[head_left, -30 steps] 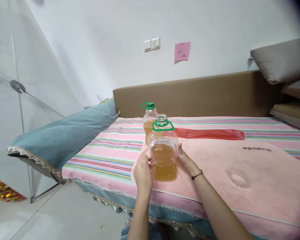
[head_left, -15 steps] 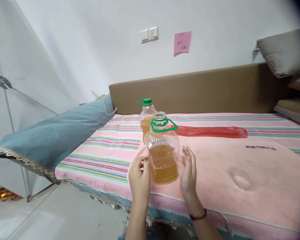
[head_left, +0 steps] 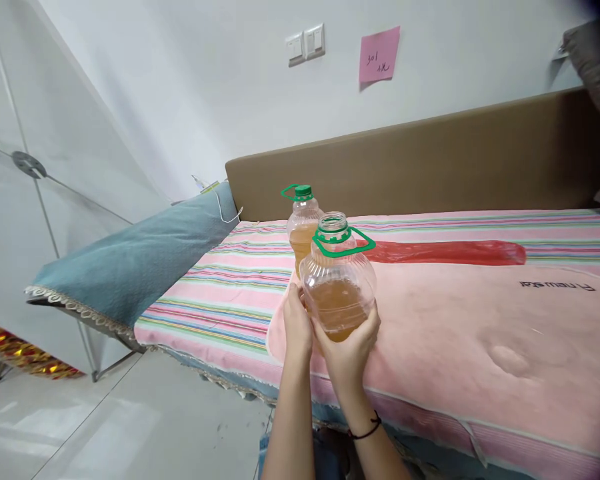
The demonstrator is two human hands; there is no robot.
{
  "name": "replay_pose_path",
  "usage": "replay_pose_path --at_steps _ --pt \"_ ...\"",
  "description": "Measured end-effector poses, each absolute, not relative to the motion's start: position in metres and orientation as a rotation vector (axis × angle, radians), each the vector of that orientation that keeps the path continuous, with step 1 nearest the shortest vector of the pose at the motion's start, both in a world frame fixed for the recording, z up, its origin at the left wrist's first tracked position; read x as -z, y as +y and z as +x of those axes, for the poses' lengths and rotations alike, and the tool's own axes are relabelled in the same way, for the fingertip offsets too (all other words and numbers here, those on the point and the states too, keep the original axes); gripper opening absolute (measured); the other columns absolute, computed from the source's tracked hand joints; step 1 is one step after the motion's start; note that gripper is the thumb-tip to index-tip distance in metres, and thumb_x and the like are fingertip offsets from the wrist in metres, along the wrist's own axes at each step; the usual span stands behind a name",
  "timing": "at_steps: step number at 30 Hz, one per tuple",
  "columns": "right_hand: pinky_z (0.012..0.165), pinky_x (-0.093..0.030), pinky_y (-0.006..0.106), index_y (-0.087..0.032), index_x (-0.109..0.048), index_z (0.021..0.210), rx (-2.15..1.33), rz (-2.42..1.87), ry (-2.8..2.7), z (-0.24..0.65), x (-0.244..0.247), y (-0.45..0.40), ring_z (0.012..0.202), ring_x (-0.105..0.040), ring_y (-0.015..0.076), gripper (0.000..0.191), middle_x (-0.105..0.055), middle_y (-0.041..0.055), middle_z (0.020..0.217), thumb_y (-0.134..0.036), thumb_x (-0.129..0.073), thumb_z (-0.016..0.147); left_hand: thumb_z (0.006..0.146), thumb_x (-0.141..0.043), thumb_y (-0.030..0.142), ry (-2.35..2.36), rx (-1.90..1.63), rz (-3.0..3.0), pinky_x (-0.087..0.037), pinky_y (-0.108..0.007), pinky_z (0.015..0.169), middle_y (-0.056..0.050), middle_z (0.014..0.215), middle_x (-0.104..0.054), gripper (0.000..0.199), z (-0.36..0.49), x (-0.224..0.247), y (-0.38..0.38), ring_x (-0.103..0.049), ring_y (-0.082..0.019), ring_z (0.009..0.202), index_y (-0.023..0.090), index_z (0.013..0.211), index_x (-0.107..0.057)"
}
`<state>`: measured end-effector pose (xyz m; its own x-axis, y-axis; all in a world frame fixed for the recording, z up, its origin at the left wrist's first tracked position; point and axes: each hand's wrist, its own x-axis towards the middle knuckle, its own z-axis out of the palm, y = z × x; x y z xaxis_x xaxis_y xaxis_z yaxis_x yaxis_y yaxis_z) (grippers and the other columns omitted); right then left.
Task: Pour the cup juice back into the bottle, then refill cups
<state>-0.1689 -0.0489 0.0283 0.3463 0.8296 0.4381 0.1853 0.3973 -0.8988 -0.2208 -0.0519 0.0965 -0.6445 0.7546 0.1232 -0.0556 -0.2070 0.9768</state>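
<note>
An uncapped clear plastic jug [head_left: 339, 303] with amber liquid and a green carry handle stands near the front of the pink mat. My right hand [head_left: 351, 347] wraps round its lower front, thumb on the near left and fingers on the right side. Against the jug's left side lies my left hand [head_left: 298, 320], its fingertips partly hidden behind the jug. Just behind and to the left is a second jug [head_left: 303, 233] with a green cap and handle, also holding amber liquid and partly covered by the near one.
Behind the jugs a red plastic strip [head_left: 445, 253] lies along the striped bedsheet [head_left: 215, 300]. The pink mat [head_left: 430, 333] spreads to the right. A brown headboard [head_left: 405, 167] runs along the wall, and a blue-covered surface [head_left: 130, 247] adjoins at left.
My right hand has gone from beside the jug to gripping its lower front. The left hand has closed in on its left side. The camera view has shifted.
</note>
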Motion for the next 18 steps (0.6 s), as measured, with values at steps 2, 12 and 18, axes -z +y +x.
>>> replay_pose_path --at_steps 2,12,18 --pt "0.108 -0.035 0.061 -0.010 -0.029 0.145 -0.629 -1.049 -1.202 -0.159 -0.028 -0.044 0.132 -0.044 0.0426 0.106 -0.044 0.0279 0.142 -0.051 -0.081 0.062 0.097 -0.028 0.043 1.564 -1.905 0.819 -0.053 -0.033 0.087 -0.008 0.105 -0.074 0.049 -0.221 -0.094 -0.056 -0.069 -0.022 0.098 0.017 0.100 -0.070" --pt "0.116 -0.029 0.057 -0.018 -0.015 0.154 -0.782 -0.856 -1.309 -0.129 -0.043 -0.035 0.145 -0.030 0.0377 0.124 -0.026 0.0215 0.159 -0.049 -0.085 0.057 0.094 -0.031 0.050 1.928 -1.981 0.787 -0.055 -0.035 0.075 -0.010 0.086 -0.076 0.055 -0.221 -0.083 -0.075 -0.073 -0.025 0.078 0.016 0.083 -0.074" --pt "0.104 -0.044 0.054 -0.023 -0.013 0.155 -0.873 -0.703 -1.293 -0.118 -0.048 -0.033 0.127 -0.053 0.0339 0.123 -0.049 0.0180 0.143 -0.042 -0.087 0.058 0.094 -0.036 0.050 2.002 -2.063 0.942 -0.053 -0.033 0.072 -0.007 0.079 -0.074 0.051 -0.221 -0.077 -0.081 -0.071 -0.024 0.075 0.019 0.080 -0.074"
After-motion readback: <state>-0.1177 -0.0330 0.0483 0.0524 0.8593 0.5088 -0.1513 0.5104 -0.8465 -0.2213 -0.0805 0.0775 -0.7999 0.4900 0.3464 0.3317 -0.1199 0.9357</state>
